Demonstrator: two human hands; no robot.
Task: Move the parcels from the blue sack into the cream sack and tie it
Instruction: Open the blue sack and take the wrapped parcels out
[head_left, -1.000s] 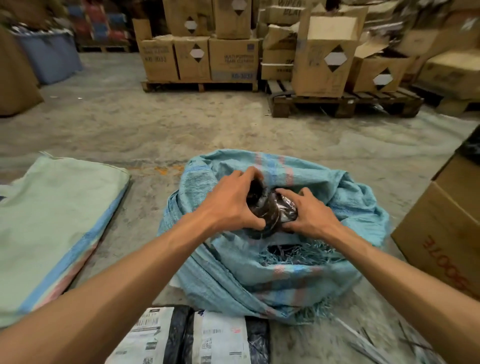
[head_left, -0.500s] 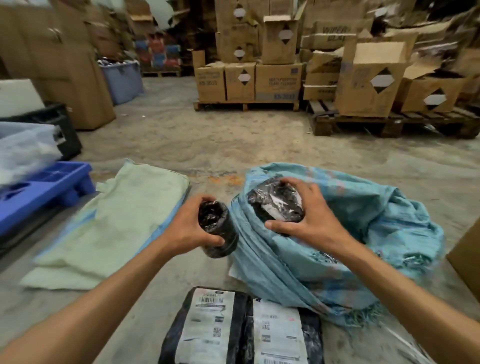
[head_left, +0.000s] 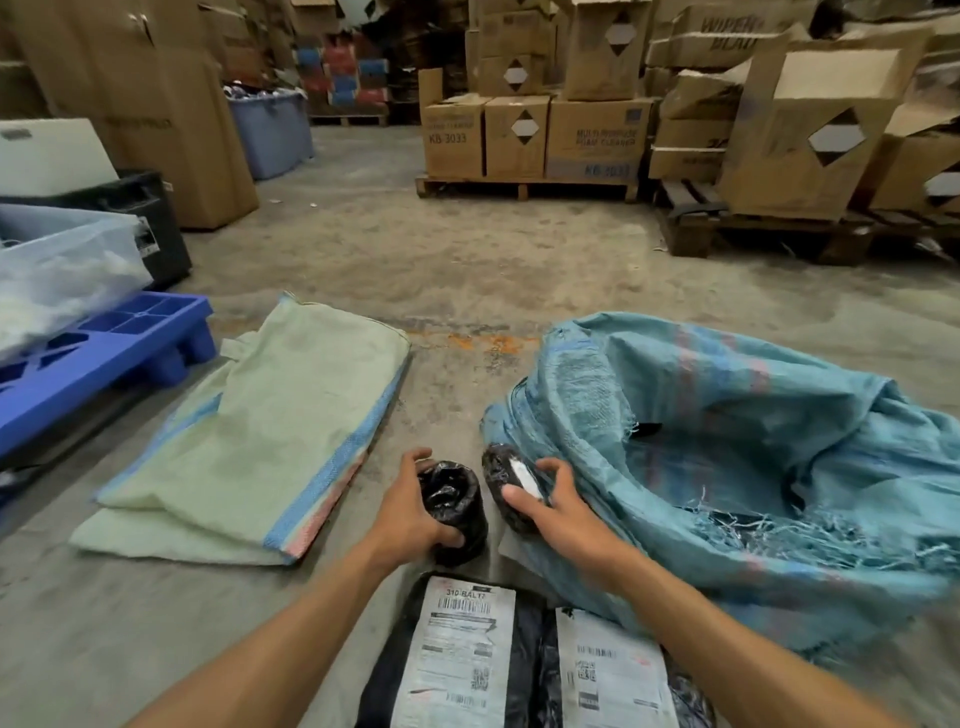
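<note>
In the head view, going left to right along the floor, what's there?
Blue plastic pallet → cream sack → left hand with a black parcel → right hand with a second parcel → blue sack.

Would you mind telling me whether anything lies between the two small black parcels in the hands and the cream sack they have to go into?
Nothing visible lies on the bare floor between the parcels and the cream sack. However, the sack lies flat and folded, with no open mouth showing.
</note>
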